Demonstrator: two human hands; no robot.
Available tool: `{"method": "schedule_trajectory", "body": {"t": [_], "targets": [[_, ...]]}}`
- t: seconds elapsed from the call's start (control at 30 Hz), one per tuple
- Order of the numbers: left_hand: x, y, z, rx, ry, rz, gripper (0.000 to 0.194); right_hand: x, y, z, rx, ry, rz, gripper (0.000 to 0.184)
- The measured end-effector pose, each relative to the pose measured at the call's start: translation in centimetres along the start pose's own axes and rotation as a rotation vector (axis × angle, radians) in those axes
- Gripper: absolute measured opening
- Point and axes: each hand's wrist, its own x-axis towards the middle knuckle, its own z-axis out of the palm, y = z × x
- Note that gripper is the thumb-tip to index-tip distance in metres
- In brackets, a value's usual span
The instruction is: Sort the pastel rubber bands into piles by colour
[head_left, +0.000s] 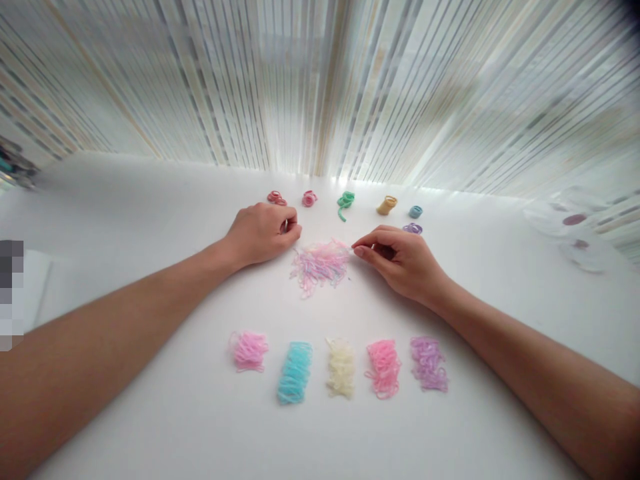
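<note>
A mixed heap of thin pastel elastic bands (320, 265) lies in the middle of the white table (150, 220). My left hand (263, 232) rests curled just left of the heap, fingers closed, perhaps on a small band I cannot make out. My right hand (400, 260) is at the heap's right edge, thumb and forefinger pinched on a thin band. Nearer me lie sorted piles: pink (249, 351), blue (295, 372), cream (341, 367), rose pink (383, 367) and purple (429, 363).
Beyond the hands sit small groups of thicker hair ties: red (276, 197), pink (309, 198), green (345, 201), tan (387, 205), blue (415, 211), purple (413, 229). Clear plastic lids or dishes (575, 223) lie at the right. A striped curtain (320, 87) hangs behind.
</note>
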Motion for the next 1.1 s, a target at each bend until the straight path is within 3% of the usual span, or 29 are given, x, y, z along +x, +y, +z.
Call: {"method": "schedule_trajectory", "body": {"t": [0.8,0.93,1.1], "targets": [[0.1,0.1,0.2,-0.017,0.008,-0.013,0.022,-0.4,-0.6,-0.5,0.022,0.024,0.030,0.019],[0.0,0.1,0.2,-0.025,0.013,-0.016,0.022,-0.6,-2.3,-1.0,0.032,0.009,0.013,0.018],[0.1,0.1,0.3,-0.029,0.017,-0.017,0.023,-1.6,-6.4,-1.3,0.060,-0.060,-0.079,0.015]]}}
